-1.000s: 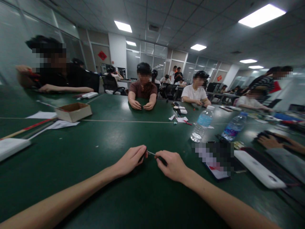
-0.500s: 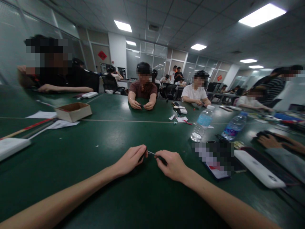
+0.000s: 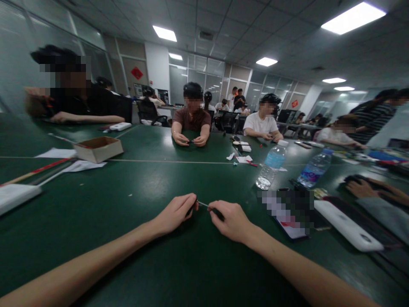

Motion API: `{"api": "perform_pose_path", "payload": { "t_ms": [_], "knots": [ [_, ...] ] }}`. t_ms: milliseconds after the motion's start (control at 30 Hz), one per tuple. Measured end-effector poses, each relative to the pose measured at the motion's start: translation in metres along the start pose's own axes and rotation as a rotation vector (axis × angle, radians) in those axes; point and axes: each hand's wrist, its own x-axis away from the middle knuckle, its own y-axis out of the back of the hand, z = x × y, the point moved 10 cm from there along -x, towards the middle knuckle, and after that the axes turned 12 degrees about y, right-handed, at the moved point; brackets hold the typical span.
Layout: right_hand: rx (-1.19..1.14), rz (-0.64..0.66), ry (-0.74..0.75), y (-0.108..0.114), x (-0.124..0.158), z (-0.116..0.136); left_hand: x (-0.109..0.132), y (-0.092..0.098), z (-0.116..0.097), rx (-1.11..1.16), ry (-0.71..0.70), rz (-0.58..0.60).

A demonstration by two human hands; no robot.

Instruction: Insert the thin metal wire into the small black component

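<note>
My left hand [image 3: 175,215] and my right hand [image 3: 231,221] hover close together over the green table [image 3: 128,238]. Between them runs a thin metal shaft [image 3: 203,204]. Its right end goes into a small dark piece [image 3: 217,214] pinched in my right fingers. Its left end disappears into my left fingers, next to a dark bit [image 3: 191,209] that they partly hide. The small size of the item and my fingers keep its exact kind from showing.
A blurred phone [image 3: 287,213] and a white power bank [image 3: 348,226] lie to my right, with plastic water bottles [image 3: 271,166] beyond. A cardboard box [image 3: 98,150] and papers lie ahead left. Several co-workers sit around the table.
My hands and the shaft stay almost in place. The person standing at the far right has shifted rightward.
</note>
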Motion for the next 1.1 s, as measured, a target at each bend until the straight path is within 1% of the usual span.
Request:
{"api": "perform_pose_path", "payload": {
  "t_ms": [267,767,1100],
  "knots": [
    [-0.002,0.009,-0.001,0.0005,-0.0005,0.0012,0.0010,-0.0004,-0.0025,-0.027,-0.006,-0.006],
    [0.008,0.005,0.000,0.0002,0.0003,-0.0003,-0.0008,-0.0010,0.0022,-0.004,-0.008,0.005],
    [0.003,0.005,0.001,0.0004,-0.0009,0.0015,0.0005,-0.0002,-0.0028,-0.032,-0.010,-0.012]
  ]
}}
